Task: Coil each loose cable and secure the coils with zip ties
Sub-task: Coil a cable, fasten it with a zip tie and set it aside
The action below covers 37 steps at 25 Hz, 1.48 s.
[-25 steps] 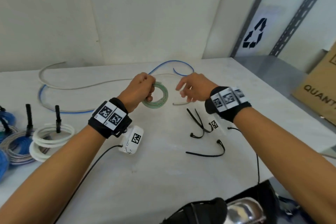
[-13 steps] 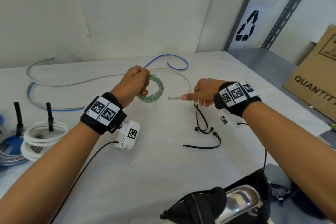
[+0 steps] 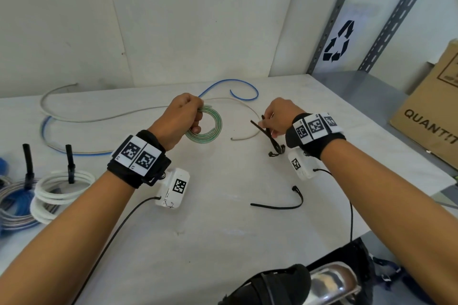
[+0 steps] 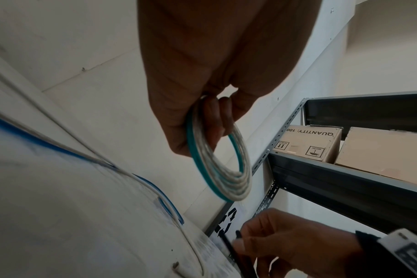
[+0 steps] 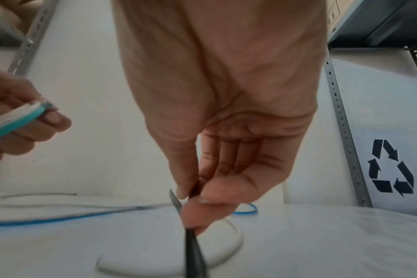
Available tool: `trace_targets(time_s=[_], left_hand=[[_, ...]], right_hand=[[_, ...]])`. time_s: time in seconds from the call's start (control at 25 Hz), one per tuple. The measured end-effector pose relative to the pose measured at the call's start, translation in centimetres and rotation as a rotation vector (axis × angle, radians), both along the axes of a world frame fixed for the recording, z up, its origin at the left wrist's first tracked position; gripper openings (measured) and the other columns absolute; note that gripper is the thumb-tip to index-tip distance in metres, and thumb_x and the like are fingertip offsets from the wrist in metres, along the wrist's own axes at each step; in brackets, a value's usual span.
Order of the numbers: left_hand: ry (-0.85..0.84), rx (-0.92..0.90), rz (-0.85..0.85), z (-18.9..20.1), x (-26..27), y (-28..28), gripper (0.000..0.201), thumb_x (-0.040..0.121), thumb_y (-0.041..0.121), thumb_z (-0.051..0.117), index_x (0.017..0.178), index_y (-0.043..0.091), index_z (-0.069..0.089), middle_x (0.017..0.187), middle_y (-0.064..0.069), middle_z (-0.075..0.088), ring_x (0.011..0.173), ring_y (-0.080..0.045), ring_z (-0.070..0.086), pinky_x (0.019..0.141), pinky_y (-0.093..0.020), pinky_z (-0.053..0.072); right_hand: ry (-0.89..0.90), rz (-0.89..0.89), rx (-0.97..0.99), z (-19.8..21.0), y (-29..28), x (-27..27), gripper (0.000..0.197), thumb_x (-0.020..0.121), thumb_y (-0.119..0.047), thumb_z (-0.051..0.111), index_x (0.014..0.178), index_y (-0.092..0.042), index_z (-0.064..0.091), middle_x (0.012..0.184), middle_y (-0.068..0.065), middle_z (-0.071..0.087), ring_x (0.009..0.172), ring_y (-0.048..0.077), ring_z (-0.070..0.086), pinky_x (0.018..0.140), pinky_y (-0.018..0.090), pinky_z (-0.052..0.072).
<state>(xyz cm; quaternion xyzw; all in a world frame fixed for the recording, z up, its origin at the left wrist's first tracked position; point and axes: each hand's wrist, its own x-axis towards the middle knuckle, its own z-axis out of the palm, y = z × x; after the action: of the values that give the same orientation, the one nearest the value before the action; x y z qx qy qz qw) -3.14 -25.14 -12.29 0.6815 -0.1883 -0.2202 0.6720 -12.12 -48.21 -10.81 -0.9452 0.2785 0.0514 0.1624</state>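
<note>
Left hand [image 3: 182, 119] grips the green-and-white coil [image 3: 207, 126]; right hand [image 3: 278, 116] pinches a black zip tie [image 3: 266, 135] (thread its tip through the coil's centre, keeping loops bunched)

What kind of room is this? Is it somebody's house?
Probably not a house: it looks like a storeroom or workshop. A grey metal shelf rack holds cardboard boxes, a recycling sign hangs on the wall, and cable coils lie on the plain white worktable.

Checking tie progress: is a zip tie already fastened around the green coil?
No, the green coil has no tie on it; the right hand only pinches zip ties beside it.
</note>
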Motion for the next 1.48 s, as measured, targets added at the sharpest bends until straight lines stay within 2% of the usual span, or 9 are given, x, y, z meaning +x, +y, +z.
trace_targets(time_s=[0.12,0.32,0.68,0.84,0.96,1.12,1.24,1.36,1.48], left_hand=[[0.011,-0.024,0.022,0.2,0.6,0.4,0.02,0.103,0.013,0.044,0.083,0.014,0.046,0.064,0.003,0.04,0.051,-0.01,0.035,0.05,-0.026,0.036],[0.022,-0.069,0.08,0.6,1.3,0.9,0.022,0.102,0.013,0.044,0.08,0.015,0.044,0.064,0.003,0.04,0.052,-0.011,0.034,0.051,-0.027,0.036],[-0.07,-0.141,0.257,1.3,2.3,1.9,0.007,0.103,0.014,0.045,0.096,0.013,0.046,0.072,-0.002,0.044,0.058,-0.011,0.038,0.052,-0.025,0.035],[-0.123,-0.153,0.322,1.2,2.9,2.3,0.006,0.102,0.017,0.046,0.096,0.015,0.047,0.073,-0.001,0.047,0.06,-0.01,0.043,0.053,-0.025,0.038],[-0.139,-0.155,0.366,1.0,3.7,2.8,0.004,0.101,0.018,0.048,0.097,0.016,0.048,0.076,-0.002,0.053,0.06,-0.012,0.046,0.055,-0.027,0.04],[-0.11,-0.174,0.405,0.8,4.7,3.4,0.009,0.101,0.019,0.049,0.107,0.015,0.053,0.083,-0.005,0.057,0.066,-0.017,0.048,0.062,-0.034,0.041],[-0.163,-0.17,0.415,1.0,5.4,4.1,0.018,0.102,0.017,0.046,0.108,0.011,0.062,0.077,-0.003,0.057,0.064,-0.014,0.049,0.056,-0.026,0.043],[-0.242,-0.172,0.369,1.1,5.9,4.6,0.02,0.103,0.016,0.045,0.095,0.014,0.064,0.078,-0.006,0.06,0.068,-0.017,0.049,0.055,-0.026,0.04],[-0.325,-0.162,0.346,1.3,5.5,4.6,0.018,0.104,0.016,0.046,0.095,0.012,0.062,0.078,-0.002,0.063,0.07,-0.021,0.048,0.057,-0.03,0.04]], right_hand=[[-0.095,-0.014,0.005,1.3,-0.2,1.0,0.028,0.095,-0.034,0.067,0.085,-0.009,0.077,0.08,0.007,0.077,0.078,0.02,0.075,0.082,0.037,0.061],[-0.43,-0.022,0.479,3.5,1.4,1.5,0.032,0.102,-0.03,0.058,0.089,-0.003,0.07,0.083,0.015,0.073,0.051,0.011,0.065,0.049,0.018,0.051],[-0.862,0.098,0.945,3.7,9.5,3.2,0.03,0.105,-0.027,0.051,0.092,-0.005,0.066,0.07,0.006,0.069,0.051,0.017,0.066,0.048,0.022,0.052],[-0.933,0.269,0.922,3.2,12.3,4.5,0.026,0.105,-0.022,0.053,0.093,-0.003,0.065,0.081,0.019,0.071,0.055,0.028,0.071,0.051,0.029,0.058],[-0.987,0.312,0.93,2.1,13.2,5.5,0.018,0.102,-0.015,0.058,0.093,-0.001,0.065,0.089,0.024,0.071,0.07,0.033,0.075,0.066,0.035,0.063],[-0.983,0.454,0.859,-0.2,13.9,6.1,0.005,0.094,-0.005,0.068,0.095,-0.001,0.07,0.09,0.012,0.074,0.084,0.023,0.076,0.082,0.033,0.061],[-0.975,0.534,0.777,-1.2,14.3,6.3,0.009,0.089,-0.005,0.074,0.098,-0.002,0.073,0.094,0.007,0.076,0.088,0.016,0.075,0.083,0.028,0.058],[-0.974,0.512,0.924,-0.5,14.5,6.3,0.008,0.093,-0.004,0.068,0.098,0.0,0.074,0.093,0.01,0.076,0.088,0.022,0.076,0.084,0.035,0.06],[-0.937,0.459,0.978,0.6,14.3,6.5,0.014,0.098,-0.01,0.062,0.1,-0.001,0.073,0.084,0.015,0.071,0.066,0.017,0.068,0.062,0.025,0.054]])
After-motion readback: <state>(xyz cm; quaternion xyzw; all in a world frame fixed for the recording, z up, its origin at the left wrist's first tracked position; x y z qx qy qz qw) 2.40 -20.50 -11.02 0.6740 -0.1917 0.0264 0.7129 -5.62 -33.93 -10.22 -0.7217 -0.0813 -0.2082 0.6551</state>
